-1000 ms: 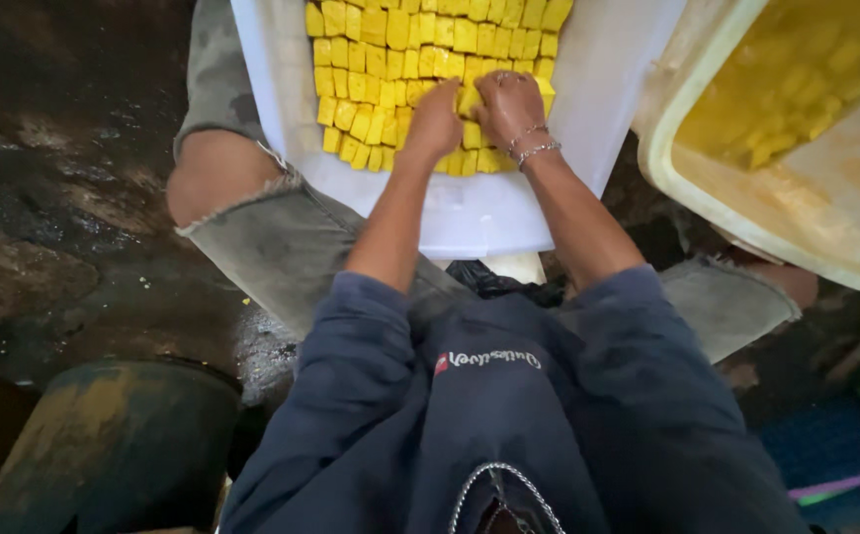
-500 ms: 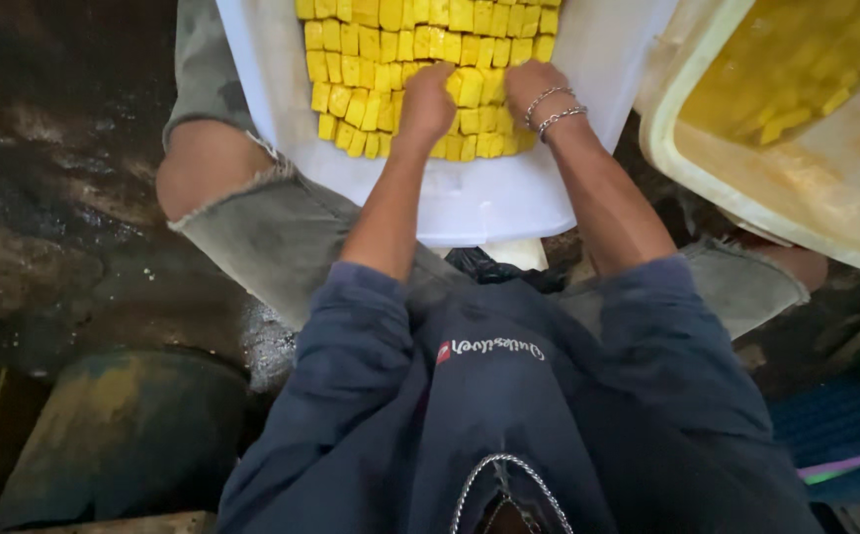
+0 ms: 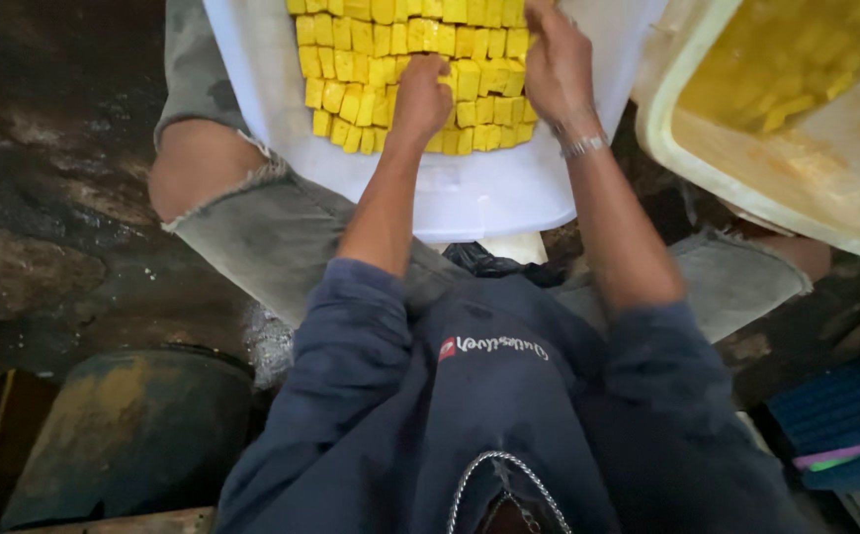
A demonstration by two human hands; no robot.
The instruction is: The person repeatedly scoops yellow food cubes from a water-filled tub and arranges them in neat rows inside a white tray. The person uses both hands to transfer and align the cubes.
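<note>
left hand (image 3: 420, 97): fingers curled down onto yellow cubes (image 3: 371, 69), whether pinching one cannot tell | right hand (image 3: 556, 69): laid flat, fingers together on the cubes' right edge | cubes: packed rows running left-right, block's long axis pointing away from the person, in white tray (image 3: 489, 198) on the lap | cream tub (image 3: 825, 168) of yellow pieces just right

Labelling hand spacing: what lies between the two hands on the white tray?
Head view: small yellow cubes in packed rows fill the gap between the left hand and right hand on the white plastic tray.
</note>
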